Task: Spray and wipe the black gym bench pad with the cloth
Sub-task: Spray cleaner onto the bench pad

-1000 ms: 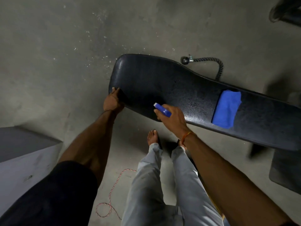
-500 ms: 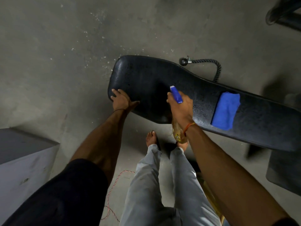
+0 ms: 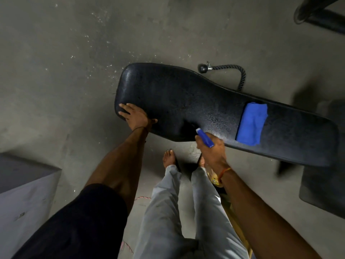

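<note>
The long black bench pad [image 3: 177, 94] runs from the middle of the view to the right edge, with spray droplets glistening near its near edge. A folded blue cloth [image 3: 252, 124] lies on its right half. My left hand [image 3: 135, 115] rests flat on the pad's near left corner, fingers spread. My right hand [image 3: 212, 152] grips a spray bottle [image 3: 205, 140] with a blue nozzle at the pad's near edge, nozzle pointing up-left over the pad. The bottle's yellowish body shows below my wrist.
A black rope handle with a metal clip [image 3: 224, 69] lies on the concrete floor behind the pad. A grey box [image 3: 24, 193] stands at the left, a dark mat [image 3: 324, 191] at the right, dark equipment [image 3: 321, 12] top right. My feet stand below the pad.
My right hand with the bottle rose over the pad, then drew back to its near edge. My left hand slid from the pad's side onto its corner.
</note>
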### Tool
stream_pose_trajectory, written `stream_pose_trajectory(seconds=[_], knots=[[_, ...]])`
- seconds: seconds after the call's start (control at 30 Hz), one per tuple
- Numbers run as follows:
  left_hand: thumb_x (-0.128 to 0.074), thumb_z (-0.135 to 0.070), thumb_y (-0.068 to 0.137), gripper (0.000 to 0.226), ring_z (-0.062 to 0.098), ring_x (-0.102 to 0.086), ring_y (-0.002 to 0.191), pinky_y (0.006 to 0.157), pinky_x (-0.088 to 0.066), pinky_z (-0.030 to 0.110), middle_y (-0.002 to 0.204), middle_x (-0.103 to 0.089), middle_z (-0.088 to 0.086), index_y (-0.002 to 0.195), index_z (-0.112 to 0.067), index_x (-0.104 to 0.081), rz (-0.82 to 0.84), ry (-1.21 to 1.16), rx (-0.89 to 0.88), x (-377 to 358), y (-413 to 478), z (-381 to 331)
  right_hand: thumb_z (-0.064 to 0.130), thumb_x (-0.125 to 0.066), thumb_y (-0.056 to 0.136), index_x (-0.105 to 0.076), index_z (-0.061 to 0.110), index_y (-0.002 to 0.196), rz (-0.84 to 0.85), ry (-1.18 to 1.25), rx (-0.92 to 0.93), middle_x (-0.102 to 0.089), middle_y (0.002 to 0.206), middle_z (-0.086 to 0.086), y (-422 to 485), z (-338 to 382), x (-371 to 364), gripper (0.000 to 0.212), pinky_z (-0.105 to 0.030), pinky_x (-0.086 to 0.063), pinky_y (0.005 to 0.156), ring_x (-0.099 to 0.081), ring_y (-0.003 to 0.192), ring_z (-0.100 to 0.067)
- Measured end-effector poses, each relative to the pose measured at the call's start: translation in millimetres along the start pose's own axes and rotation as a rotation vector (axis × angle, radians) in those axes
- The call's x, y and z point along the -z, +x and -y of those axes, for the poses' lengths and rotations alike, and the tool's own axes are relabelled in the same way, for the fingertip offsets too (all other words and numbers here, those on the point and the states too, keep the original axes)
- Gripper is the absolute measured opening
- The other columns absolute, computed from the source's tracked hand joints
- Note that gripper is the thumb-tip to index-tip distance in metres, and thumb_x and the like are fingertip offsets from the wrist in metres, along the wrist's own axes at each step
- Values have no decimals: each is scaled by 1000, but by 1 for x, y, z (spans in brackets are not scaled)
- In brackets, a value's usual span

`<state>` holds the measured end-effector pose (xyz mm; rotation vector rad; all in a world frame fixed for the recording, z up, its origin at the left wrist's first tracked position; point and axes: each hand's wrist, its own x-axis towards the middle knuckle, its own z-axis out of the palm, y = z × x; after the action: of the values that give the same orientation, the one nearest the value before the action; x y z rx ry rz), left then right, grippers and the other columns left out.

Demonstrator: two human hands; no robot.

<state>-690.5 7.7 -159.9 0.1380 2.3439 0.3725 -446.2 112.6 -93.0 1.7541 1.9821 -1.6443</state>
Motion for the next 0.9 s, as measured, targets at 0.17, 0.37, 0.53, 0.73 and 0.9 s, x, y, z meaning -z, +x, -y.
stream_pose_trajectory(seconds=[0.17,0.37,0.53,0.73,0.9], knots=[[-79,-33,85,113,48,8,152,122,-23,58,166,14,21,161,-8,1,-61,122,-112,-7,-5,-1,63,-70,84,-65,29,90,29,54,29,-63,79,-1,-8,-17,0,35,-56,-56,78,-60,77,-26],[-60,-18,97,75,44,-1,154,117,-36,56,168,3,21,159,-10,-19,-18,322,-335,-52,-46,-24,18,-74,95,-66,19,101,-96,151,83,-65,83,3,-20,6,52,10,-12,-50,67,-61,68,3],[-67,-26,90,67,39,-16,153,116,-38,54,166,-21,13,150,-13,-40,110,421,-519,-89,-90,-65,5,-75,91,-68,9,108,-323,186,127,-67,87,7,-20,8,103,19,-10,-49,74,-62,71,8],[-67,-31,92,67,32,-22,152,118,-36,45,163,-29,8,151,-16,-41,176,474,-614,-116,-135,-131,16,-76,89,-69,16,112,-501,214,156,-74,95,2,-32,8,160,24,-26,-58,77,-67,74,-8],[-67,-31,92,66,30,-27,149,116,-36,44,160,-32,9,151,-18,-40,222,516,-639,-135,-159,-171,16,-74,89,-67,14,110,-664,248,178,-67,86,5,-31,-2,209,22,-23,-53,71,-57,68,-3]])
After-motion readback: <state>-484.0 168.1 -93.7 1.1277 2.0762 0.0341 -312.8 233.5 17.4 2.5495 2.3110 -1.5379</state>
